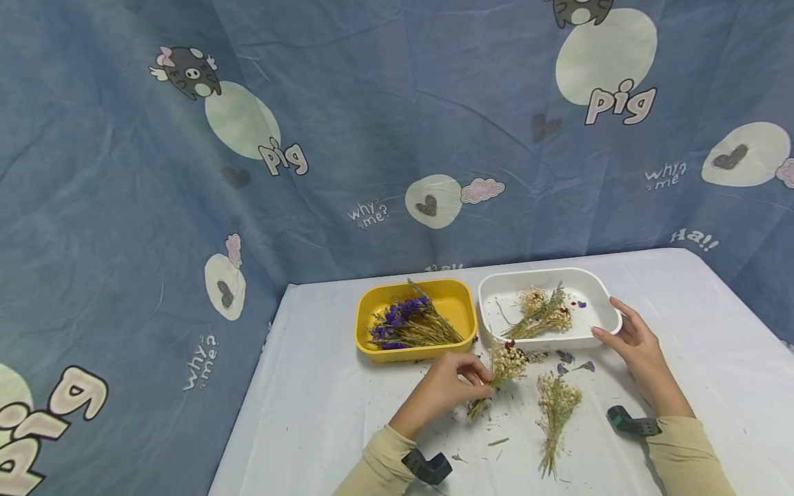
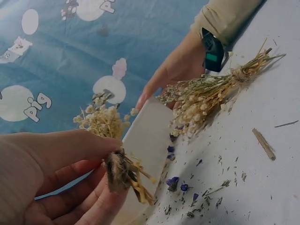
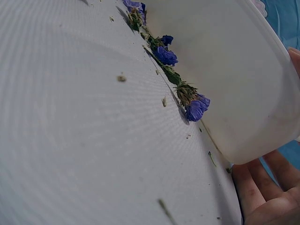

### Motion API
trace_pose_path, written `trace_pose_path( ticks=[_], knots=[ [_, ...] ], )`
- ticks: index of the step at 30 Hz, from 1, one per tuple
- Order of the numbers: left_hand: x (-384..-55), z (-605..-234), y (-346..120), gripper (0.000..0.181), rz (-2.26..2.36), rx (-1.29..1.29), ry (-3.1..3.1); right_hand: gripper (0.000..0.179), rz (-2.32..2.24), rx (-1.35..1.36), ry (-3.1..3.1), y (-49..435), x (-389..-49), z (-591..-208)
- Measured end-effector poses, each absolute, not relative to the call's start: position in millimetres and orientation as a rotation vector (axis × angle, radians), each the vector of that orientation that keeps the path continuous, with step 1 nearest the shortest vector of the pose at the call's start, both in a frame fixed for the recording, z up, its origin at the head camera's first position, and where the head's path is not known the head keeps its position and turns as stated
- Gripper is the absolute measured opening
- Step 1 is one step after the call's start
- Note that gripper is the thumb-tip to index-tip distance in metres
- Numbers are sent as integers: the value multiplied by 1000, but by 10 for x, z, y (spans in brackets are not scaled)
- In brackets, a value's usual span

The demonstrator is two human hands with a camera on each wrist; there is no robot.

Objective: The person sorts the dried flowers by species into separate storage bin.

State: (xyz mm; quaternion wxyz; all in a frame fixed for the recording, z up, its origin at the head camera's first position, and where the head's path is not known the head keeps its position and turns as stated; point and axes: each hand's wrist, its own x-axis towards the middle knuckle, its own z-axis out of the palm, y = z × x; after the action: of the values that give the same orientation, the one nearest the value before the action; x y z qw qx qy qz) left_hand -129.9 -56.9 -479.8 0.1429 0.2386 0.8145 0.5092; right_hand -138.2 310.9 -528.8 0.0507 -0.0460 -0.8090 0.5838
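My left hand pinches a small bunch of dried cream and dark red flowers near its stems. In the left wrist view, brown twine binds the stems at the fingertips. My right hand holds the right end of a white tray, thumb at the front rim and fingers round the side. Inside that tray lies another dried bunch with cream and red heads. A tied cream bunch rests on the table between the hands.
Left of the white tray stands a yellow tray with purple dried flowers. Loose purple blossoms lie along the white tray's front wall. Stem scraps and crumbs are scattered over the white table; a blue printed curtain hangs behind.
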Motion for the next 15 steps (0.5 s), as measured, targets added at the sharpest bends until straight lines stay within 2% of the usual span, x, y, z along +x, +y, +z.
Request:
trace_pose_path(
  ticks=[15],
  knots=[
    [-1442, -4762, -503, 13, 1566, 654, 2381, 83, 1793, -165, -2461, 3105, -1387, -5281]
  ],
)
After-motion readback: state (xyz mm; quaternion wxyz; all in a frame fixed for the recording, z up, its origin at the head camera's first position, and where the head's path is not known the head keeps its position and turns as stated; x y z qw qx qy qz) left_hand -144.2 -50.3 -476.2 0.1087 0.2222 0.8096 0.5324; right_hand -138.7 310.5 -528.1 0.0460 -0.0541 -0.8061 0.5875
